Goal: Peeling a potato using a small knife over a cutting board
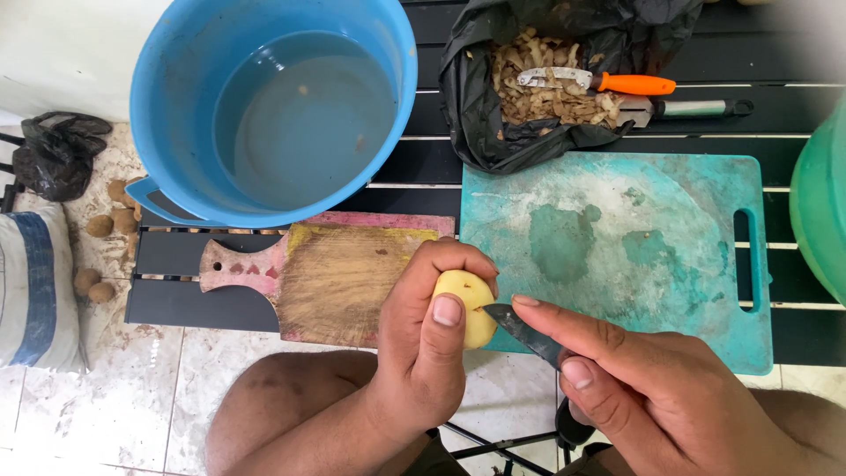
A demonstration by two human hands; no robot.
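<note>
My left hand [423,344] grips a peeled yellow potato [471,304], thumb pressed on its front. My right hand [634,388] holds a small dark-bladed knife [529,335], forefinger laid along the blade's back, with the tip touching the potato's right side. Both hands hover over the near edge of a slatted black table [423,163], just in front of a worn wooden cutting board [344,273] and a teal plastic cutting board [634,238].
A blue bucket of water [273,106] stands at the back left. A black bag of peelings [555,79] holds an orange-handled peeler [608,82] and a metal-handled tool [687,108]. Unpeeled potatoes [101,225] lie on the tiled floor beside a sack [35,291]. A green container [824,203] is at the right.
</note>
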